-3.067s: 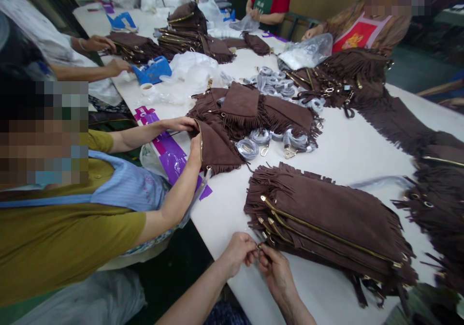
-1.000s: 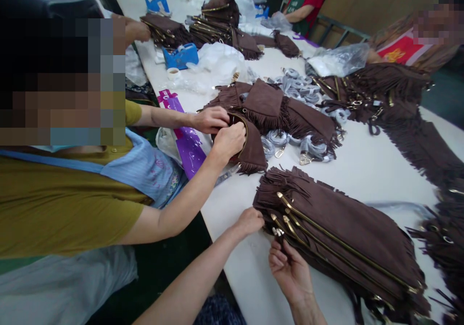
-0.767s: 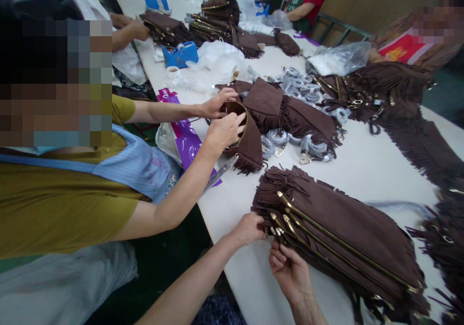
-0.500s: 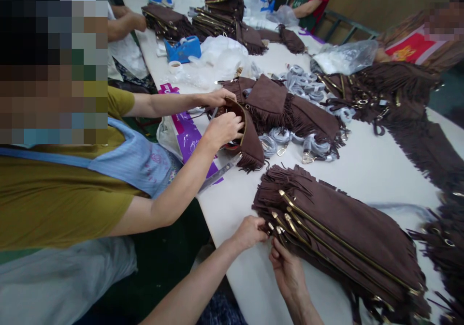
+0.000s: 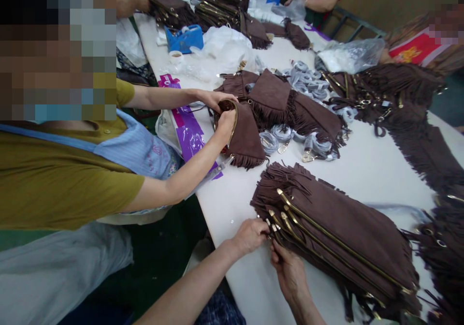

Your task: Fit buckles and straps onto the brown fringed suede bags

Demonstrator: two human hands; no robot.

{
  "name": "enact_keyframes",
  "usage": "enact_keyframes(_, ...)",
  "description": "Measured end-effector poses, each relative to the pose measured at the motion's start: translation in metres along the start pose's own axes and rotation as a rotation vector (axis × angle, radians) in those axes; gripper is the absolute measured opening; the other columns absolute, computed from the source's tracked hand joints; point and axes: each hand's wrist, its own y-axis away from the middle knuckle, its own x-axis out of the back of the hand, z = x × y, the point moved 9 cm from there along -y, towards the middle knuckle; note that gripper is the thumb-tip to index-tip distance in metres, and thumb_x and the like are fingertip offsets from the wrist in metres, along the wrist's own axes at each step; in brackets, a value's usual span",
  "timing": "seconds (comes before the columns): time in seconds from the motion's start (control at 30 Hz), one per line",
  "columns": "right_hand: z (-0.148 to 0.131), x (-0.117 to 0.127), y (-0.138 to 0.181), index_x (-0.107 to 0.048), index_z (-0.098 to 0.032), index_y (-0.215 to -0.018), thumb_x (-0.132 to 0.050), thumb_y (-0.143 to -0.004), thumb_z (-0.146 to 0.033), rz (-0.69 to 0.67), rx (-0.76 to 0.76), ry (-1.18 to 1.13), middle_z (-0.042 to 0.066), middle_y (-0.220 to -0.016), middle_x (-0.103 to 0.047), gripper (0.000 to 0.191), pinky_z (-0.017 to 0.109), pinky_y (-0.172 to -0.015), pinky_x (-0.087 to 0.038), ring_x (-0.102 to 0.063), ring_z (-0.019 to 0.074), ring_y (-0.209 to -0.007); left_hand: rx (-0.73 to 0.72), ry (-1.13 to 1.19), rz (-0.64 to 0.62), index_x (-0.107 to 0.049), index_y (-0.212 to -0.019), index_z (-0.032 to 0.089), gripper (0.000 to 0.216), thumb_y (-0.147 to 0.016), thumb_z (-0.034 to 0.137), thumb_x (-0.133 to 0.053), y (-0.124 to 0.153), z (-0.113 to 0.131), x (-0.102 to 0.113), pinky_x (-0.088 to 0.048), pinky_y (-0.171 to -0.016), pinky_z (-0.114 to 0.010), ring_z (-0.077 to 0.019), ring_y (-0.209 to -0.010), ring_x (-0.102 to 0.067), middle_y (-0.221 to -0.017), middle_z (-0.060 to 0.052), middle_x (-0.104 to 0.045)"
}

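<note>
Stack of fringed brown bags, one, near table edge; left hand and right hand pinch its zipper pulls; bare tabletop beyond.

Stacked brown fringed zipper bags

The long white worktop in front of me carries a stack of brown fringed suede bags with gold zips, coiled grey straps, a blue tape dispenser, clear plastic bags and purple plastic sheets.
</note>
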Motion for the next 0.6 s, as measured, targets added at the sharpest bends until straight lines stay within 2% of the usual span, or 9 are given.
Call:
enact_keyframes(0.23,-0.002,0.0,0.0,-0.058,-0.013,-0.055,-0.079,-0.039,-0.039,-0.023,0.038,0.088,-0.004,-0.045,-0.048,0.037,0.02,-0.037,-0.02,-0.032,0.0046,-0.04,-0.012,-0.12,-0.068,-0.061,-0.071,0.017,0.022,-0.07,0.005,-0.043,-0.001,0.001,-0.011,-0.042,-0.08,-0.027,-0.0173,-0.084,-0.054,-0.084,-0.004,-0.061)
enact_keyframes(0.4,0.001,0.006,-0.003,-0.059,-0.014,-0.059,-0.076,-0.04,-0.041,0.052,0.082,0.175,-0.004,-0.045,-0.049,0.037,0.021,-0.037,-0.02,-0.033,0.0061,-0.04,0.026,-0.032,-0.082,-0.058,-0.062,0.017,0.017,-0.066,0.004,-0.048,-0.003,-0.001,-0.012,-0.041,-0.084,-0.029,-0.0181,-0.085,-0.054,-0.081,-0.003,-0.061)
enact_keyframes(0.5,0.002,0.009,-0.005,-0.06,-0.014,-0.061,-0.074,-0.042,-0.043,0.084,0.101,0.182,-0.003,-0.048,-0.052,0.037,0.021,-0.038,-0.023,-0.038,0.0073,-0.042,0.113,0.107,-0.034,-0.057,-0.063,0.018,0.018,-0.063,0.002,-0.049,0.0,-0.008,-0.009,-0.043,-0.082,-0.026,-0.0156,-0.083,-0.055,-0.078,0.0,-0.062)
enact_keyframes(0.6,0.006,0.009,-0.007,-0.059,-0.013,-0.061,-0.075,-0.042,-0.041,0.077,0.073,0.13,-0.002,-0.05,-0.054,0.037,0.02,-0.037,-0.023,-0.038,0.006,-0.042,0.296,0.29,0.054,-0.056,-0.075,0.015,0.021,-0.066,0.003,-0.042,0.008,-0.024,-0.009,-0.047,-0.064,-0.023,-0.0113,-0.065,-0.056,-0.071,0.0,-0.06)
